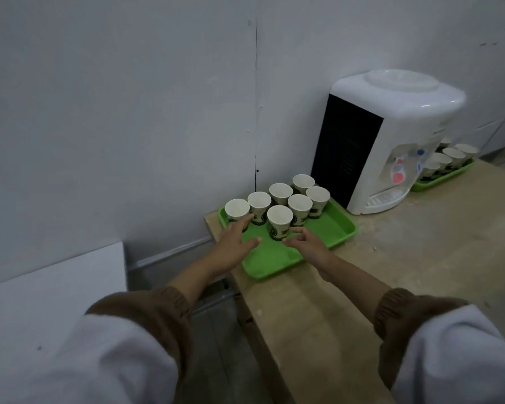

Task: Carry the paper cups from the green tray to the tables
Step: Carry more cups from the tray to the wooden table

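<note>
Cups: seven paper cups [299, 207] stand upright, clustered at the far end of the green tray [330, 228], frame centre, leaving its near end bare for reaching in
Left hand [234, 243]: fingers straight, tips at the leftmost cup [236, 211], holding nothing
Right hand [306, 243]: loosely spread beside the front cup [279, 221], empty
Likely aim: one cup per hand

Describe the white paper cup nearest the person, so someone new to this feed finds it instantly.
Find the boxy white plastic water dispenser on the pale wooden table; the green plastic tray left of it holds seven cups. Yours is the white paper cup standing nearest the camera, between the left hand and right hand.
</note>
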